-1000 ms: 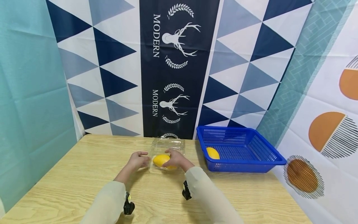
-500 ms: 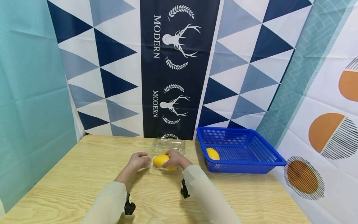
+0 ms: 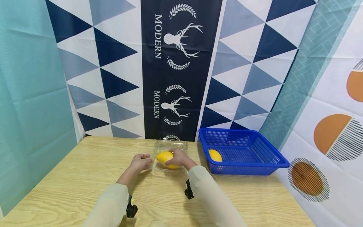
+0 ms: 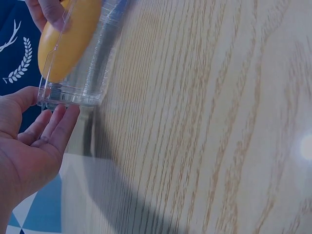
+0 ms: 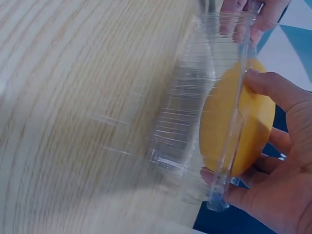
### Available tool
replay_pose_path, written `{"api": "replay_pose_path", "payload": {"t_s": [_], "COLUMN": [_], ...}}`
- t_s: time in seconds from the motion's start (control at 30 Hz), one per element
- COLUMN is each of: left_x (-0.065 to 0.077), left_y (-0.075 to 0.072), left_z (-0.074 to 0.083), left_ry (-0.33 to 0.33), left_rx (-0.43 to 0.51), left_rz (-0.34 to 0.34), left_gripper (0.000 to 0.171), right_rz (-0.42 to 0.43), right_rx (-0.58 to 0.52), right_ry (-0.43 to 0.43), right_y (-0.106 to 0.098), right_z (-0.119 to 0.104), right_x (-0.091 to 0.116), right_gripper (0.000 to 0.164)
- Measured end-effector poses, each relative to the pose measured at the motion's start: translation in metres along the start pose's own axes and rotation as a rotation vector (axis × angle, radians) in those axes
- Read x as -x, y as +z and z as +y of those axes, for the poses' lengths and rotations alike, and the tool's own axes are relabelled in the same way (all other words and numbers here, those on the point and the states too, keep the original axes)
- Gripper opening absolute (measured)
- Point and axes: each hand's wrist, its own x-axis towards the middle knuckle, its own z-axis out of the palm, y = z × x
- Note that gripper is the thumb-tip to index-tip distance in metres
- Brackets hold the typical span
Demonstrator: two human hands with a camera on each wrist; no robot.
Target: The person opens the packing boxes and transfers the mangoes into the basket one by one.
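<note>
A yellow mango (image 3: 165, 157) is gripped by my right hand (image 3: 180, 158), thumb on the near side and fingers around the far side, as the right wrist view shows. It is over and partly inside a clear plastic clamshell box (image 5: 183, 117), whose lid (image 3: 170, 144) stands open at the back. At the box's left end my left hand (image 3: 141, 162) pinches the rim. In the left wrist view its thumb is above the edge and its fingers (image 4: 63, 127) are below. Fingers and the box wall cover parts of the mango.
A blue perforated plastic basket (image 3: 244, 168) stands at the back right with another mango (image 3: 215, 155) in its left part. The wooden table (image 3: 85, 176) meets a patterned cloth backdrop (image 3: 122, 78) at the rear. Teal cloth (image 3: 34, 94) hangs on the left.
My right hand has raised the mango slightly from its lower place in the box and tilted it. The left hand stays at the box's left end.
</note>
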Motion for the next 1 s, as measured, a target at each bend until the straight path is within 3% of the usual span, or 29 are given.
{"api": "replay_pose_path", "payload": {"t_s": [0.5, 0.87, 1.0], "left_x": [0.002, 0.004, 0.003], "left_y": [0.000, 0.000, -0.003], "left_z": [0.000, 0.001, -0.002], "left_ry": [0.010, 0.010, 0.043], "left_rx": [-0.006, 0.007, 0.023], "left_rz": [-0.011, -0.017, -0.040], "left_gripper": [0.043, 0.044, 0.045], "right_rz": [0.069, 0.099, 0.106], "right_rx": [-0.015, -0.030, -0.041], "right_ry": [-0.025, 0.028, 0.037], "right_y": [-0.025, -0.046, -0.054], "right_z": [0.002, 0.009, 0.010], "right_x": [0.004, 0.009, 0.012], "right_gripper": [0.068, 0.067, 0.068]}}
